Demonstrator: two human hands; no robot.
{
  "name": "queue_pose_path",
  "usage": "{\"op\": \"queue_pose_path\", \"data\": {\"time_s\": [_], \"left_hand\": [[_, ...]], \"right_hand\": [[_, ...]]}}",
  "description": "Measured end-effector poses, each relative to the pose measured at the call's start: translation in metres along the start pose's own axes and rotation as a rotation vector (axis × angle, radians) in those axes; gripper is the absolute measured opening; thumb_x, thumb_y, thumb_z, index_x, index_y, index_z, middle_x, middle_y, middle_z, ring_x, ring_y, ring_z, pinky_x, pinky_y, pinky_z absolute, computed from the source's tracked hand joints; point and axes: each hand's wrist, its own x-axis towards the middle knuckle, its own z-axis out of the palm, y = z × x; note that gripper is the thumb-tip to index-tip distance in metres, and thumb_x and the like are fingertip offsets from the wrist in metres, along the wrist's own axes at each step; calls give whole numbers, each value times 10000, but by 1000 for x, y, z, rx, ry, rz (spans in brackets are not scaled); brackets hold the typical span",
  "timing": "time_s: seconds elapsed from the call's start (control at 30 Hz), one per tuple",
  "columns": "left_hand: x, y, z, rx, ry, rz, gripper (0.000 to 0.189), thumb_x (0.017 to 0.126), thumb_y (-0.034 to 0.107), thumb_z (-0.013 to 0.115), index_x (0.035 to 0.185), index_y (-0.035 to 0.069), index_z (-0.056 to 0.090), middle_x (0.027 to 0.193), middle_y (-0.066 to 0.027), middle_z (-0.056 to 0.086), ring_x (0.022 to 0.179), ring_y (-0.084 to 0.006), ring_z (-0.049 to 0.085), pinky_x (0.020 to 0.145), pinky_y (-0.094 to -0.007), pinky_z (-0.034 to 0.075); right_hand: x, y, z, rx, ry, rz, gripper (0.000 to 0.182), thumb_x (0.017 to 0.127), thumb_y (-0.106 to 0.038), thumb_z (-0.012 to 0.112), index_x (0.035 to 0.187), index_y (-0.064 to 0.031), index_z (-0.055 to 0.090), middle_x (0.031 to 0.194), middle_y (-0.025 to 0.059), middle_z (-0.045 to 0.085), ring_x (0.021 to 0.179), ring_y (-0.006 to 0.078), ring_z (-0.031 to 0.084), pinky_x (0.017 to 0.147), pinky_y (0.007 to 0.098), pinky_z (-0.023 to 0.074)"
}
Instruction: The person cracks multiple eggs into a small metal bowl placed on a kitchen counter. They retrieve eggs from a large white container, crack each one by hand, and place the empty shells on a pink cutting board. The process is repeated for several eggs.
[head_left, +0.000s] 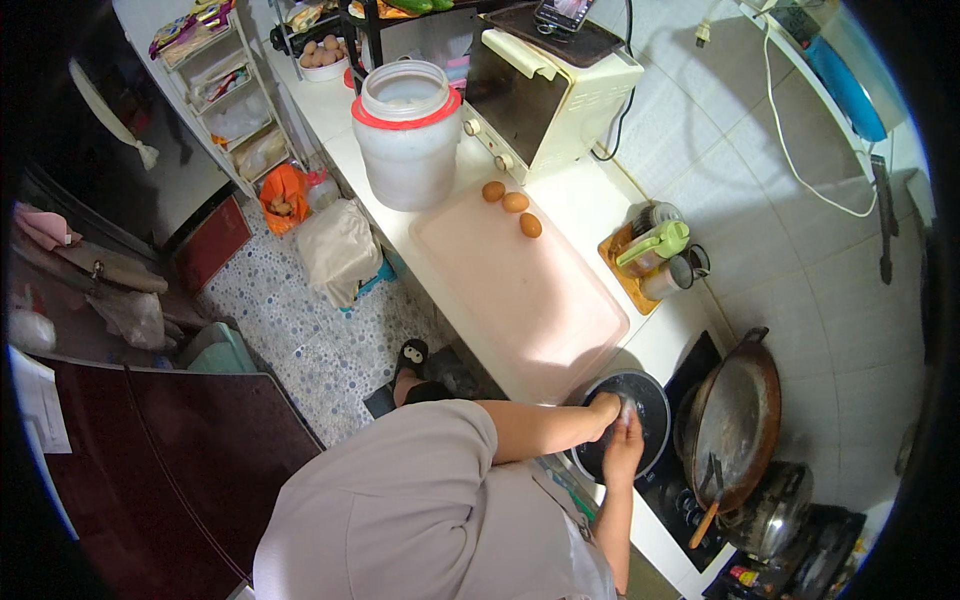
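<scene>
Both of my hands meet over a round dark pot (654, 397) with a pale rim. My left hand (604, 414) comes in from the left, its fingers bent down into the pot. From below, my right hand (624, 448) reaches up against the left one, fingertips close together. Something pale and shiny shows between the fingers, too blurred to name. Beside the pot lies a large pinkish board (510, 292) on the white countertop. Three brown eggs, one of them a single egg (530, 225) nearer me, rest at its far end.
A white plastic barrel (409, 157) with a red ring stands by a toaster oven (555, 105). Seasoning jars (664, 277) sit on a wooden tray against the wall. To the right are a wok (739, 427), a wooden-handled spatula (705, 525) and a lidded metal pot (772, 517).
</scene>
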Motion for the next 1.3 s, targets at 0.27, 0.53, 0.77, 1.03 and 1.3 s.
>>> {"op": "queue_pose_path", "data": {"time_s": [0.27, 0.53, 0.77, 1.03, 1.3], "left_hand": [[-16, -3, 11, -93, -168, -207, 261, 855, 297, 411, 802, 83, 551, 776, -58, 532, 721, -179, 478, 647, -356, 390], [1, -14, 3, -129, -80, -76, 278, 883, 303, 352, 804, 108, 534, 660, -41, 512, 630, -168, 467, 596, -341, 395], [-18, -2, 4, -250, -192, -408, 357, 865, 447, 367, 686, 174, 513, 611, 8, 453, 505, -109, 373, 429, -220, 300], [-3, -15, 2, 24, -164, -14, 412, 879, 463, 348, 698, 139, 528, 628, -6, 477, 525, -137, 418, 459, -296, 354], [-43, 15, 3, -27, -200, -253, 455, 824, 578, 379, 801, 140, 499, 637, -3, 468, 511, -102, 416, 437, -197, 334]], "right_hand": [[22, 31, -10, 272, 112, 136, 333, 890, -198, 341, 1081, 21, 504, 863, 92, 559, 710, 166, 519, 637, 255, 404], [-16, 9, 16, -267, 139, -250, 384, 901, -158, 360, 1223, 48, 391, 1241, 231, 405, 1186, 310, 352, 993, 348, 242], [10, 12, -13, 746, 93, 417, 348, 921, -253, 339, 1091, -1, 509, 806, 58, 561, 668, 111, 498, 624, 247, 412], [-23, -7, 12, -136, 223, -92, 384, 891, -201, 384, 1169, 62, 427, 1102, 186, 499, 1018, 262, 476, 887, 319, 340], [-6, 5, -13, 748, 118, 215, 309, 914, -263, 357, 991, -17, 528, 909, 68, 573, 805, 146, 540, 731, 270, 415]]}}
